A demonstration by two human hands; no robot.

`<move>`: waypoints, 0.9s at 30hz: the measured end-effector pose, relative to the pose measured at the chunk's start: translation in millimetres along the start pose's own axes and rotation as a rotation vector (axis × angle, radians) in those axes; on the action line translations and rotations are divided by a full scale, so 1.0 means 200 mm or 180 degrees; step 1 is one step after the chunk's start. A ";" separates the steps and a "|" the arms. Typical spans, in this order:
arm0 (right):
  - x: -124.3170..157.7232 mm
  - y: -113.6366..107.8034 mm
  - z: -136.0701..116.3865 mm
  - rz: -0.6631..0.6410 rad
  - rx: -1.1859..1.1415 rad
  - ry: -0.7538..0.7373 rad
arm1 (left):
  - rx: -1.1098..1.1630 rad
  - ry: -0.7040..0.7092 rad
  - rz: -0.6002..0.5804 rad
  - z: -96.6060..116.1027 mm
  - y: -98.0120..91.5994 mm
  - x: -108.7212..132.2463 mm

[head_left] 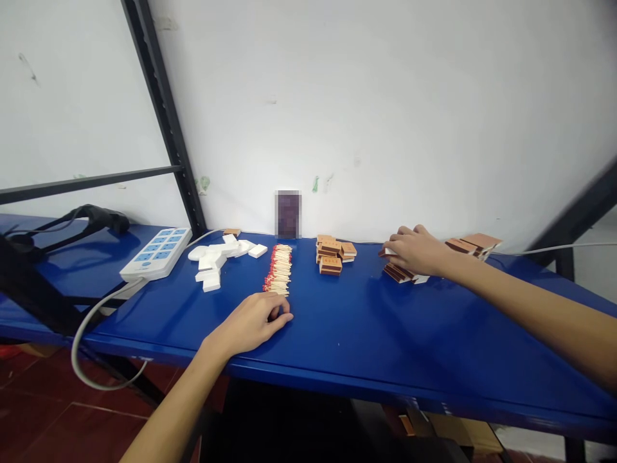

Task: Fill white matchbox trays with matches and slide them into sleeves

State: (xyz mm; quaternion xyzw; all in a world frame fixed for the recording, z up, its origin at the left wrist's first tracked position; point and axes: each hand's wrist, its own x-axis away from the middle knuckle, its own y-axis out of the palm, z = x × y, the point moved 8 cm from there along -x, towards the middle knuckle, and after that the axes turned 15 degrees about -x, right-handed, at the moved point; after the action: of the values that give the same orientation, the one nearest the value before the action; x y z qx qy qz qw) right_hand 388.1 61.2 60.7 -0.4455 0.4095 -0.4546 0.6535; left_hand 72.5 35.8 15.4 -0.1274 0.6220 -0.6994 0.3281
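My left hand (255, 321) lies on the blue tabletop, fingers loosely curled and thumb apart, with nothing visible in it. Just beyond its knuckles is a long row of red-tipped matches (278, 270). My right hand (414, 249) is over a pile of matchboxes (401, 274) on the right, its fingers closed on one brown-and-white matchbox (387, 253). The palm hides part of that box and of the pile. Another stack of matchboxes (330, 263) stands between my hands, nearer the wall. White box trays (211, 260) lie heaped left of the matches.
A white power strip (157, 254) with a cable is at the left. More matchboxes (477, 243) lie behind my right wrist. A blurred dark rectangle (288, 214) stands against the wall. Black shelf posts (164, 116) frame the blue table (337, 347).
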 end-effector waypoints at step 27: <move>0.30 0.05 -0.01 0.0786 0.0157 -0.0727 | -0.0009 -0.0036 -0.0007 -0.01 0.00 -0.01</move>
State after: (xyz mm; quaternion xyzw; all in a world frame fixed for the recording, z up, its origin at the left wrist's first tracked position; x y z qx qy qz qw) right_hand 404.1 4.4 42.0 -0.4244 0.3729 -0.3271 0.7575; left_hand 73.0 37.6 14.6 -0.1325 0.6210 -0.6982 0.3306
